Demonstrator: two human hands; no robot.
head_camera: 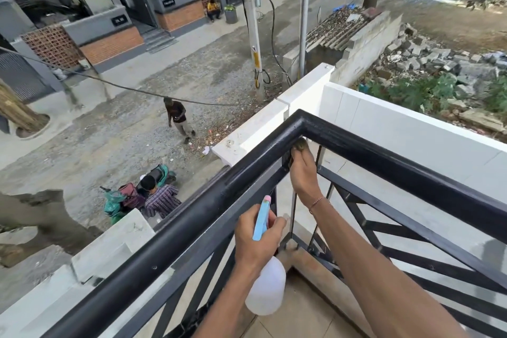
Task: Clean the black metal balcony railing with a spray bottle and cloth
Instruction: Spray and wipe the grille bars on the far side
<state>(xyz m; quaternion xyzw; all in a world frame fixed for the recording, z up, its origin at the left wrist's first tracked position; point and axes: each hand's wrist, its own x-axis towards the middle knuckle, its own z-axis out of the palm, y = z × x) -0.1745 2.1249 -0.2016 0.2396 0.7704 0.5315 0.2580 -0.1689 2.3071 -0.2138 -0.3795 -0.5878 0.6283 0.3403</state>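
The black metal railing [208, 208] meets at a corner near the centre and runs toward me on both sides. My left hand [256, 239] grips a spray bottle [266, 288] with a white body and a blue trigger head, held inside the railing just below the top rail. My right hand [303, 175] reaches under the corner of the top rail and presses a small dark cloth [301, 143] against its underside. Most of the cloth is hidden by my fingers and the rail.
White parapet walls [384, 123] lie outside the railing. The balcony floor tiles [296, 321] are below my arms. Far below is a street with a person walking [178, 121], a person by a scooter [160, 197] and a utility pole [253, 35].
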